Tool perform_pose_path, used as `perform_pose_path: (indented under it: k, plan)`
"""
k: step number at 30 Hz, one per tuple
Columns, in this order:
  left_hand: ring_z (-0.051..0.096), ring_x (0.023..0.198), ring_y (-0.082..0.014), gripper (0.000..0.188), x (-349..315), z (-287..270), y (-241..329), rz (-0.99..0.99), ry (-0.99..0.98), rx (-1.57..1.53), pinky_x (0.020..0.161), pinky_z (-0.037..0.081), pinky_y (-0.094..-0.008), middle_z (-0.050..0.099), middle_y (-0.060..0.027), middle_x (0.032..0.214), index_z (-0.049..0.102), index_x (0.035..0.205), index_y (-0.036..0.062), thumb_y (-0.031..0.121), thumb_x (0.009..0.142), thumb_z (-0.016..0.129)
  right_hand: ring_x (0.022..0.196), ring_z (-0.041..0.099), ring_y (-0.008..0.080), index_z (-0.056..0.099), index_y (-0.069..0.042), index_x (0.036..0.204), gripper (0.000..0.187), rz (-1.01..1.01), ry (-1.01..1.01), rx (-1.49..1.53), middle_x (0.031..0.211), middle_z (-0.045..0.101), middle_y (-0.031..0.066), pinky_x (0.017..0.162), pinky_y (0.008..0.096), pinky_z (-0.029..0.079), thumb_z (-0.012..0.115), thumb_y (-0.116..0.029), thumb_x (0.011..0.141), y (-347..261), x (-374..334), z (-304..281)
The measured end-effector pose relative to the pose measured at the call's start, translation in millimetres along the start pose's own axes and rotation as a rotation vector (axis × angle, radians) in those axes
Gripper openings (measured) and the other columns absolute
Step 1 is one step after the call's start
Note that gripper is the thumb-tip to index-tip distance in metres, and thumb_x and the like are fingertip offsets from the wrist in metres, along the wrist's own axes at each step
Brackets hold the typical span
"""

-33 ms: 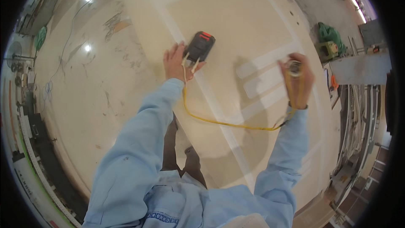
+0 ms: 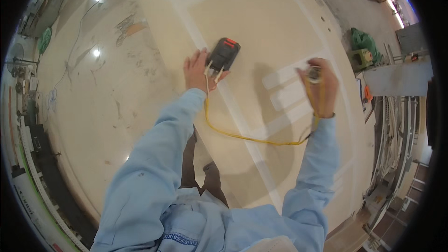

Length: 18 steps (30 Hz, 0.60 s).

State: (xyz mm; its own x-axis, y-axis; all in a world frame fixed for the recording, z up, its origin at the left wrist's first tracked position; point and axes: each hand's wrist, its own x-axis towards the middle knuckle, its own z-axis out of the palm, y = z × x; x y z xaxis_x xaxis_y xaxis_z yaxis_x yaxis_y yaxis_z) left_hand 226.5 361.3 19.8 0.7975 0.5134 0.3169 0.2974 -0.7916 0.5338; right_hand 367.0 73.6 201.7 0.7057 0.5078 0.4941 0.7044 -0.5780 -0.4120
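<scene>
My left hand [image 2: 197, 71] is closed at the near end of a black battery pack [image 2: 226, 52] with red marks at its far end. Two pale wire ends run into the pack beside my thumb. From there a yellow cable [image 2: 252, 138] sags in a curve over to my right wrist. My right hand [image 2: 324, 84], slightly blurred, grips a small round thing [image 2: 314, 74] with a metallic rim and a dark middle. Yellow wires lead from it down along the palm. What kind of device it is cannot be made out.
Beneath both hands lies a large beige board [image 2: 242, 14] with pale stripes. A stained, glossy floor [image 2: 102, 112] stretches to its left. At the right stand a green bag [image 2: 365, 42], a grey bench [image 2: 396, 81] and stacked long metal pieces [image 2: 396, 130]. A fan [image 2: 16, 60] is at far left.
My right hand has shifted a little to the left with the round thing in it. My left hand and the battery pack have barely moved.
</scene>
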Motion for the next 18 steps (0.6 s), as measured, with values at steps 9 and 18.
perform_pose_path:
  k: [9, 18]
  plan:
    - [0.044, 0.141, -0.0345, 0.067, 4, -62, -53, -0.055, -0.486, -0.570, 0.117, 0.037, -0.0439, 0.053, -0.0135, 0.149, 0.047, 0.148, 0.0085, 0.012, 0.086, 0.072, 0.074, 0.071, 0.0329, 0.064, -0.008, 0.095, 0.042, 0.280, -0.343, 0.043, 0.078, 0.071, 0.0118, 0.065, 0.0400, 0.055, 0.090, -0.034, 0.074, -91, 14, 106]
    - [0.025, 0.154, -0.0346, 0.090, 123, -40, -36, 0.568, -0.670, -0.323, 0.123, 0.029, -0.0441, 0.026, -0.0106, 0.167, 0.028, 0.160, 0.0137, 0.008, 0.083, 0.074, 0.078, 0.071, 0.0362, 0.064, -0.011, 0.094, 0.038, 0.638, -0.424, -0.073, 0.081, 0.073, 0.0133, 0.068, 0.0459, 0.056, 0.084, -0.038, 0.078, -137, 1, 158]
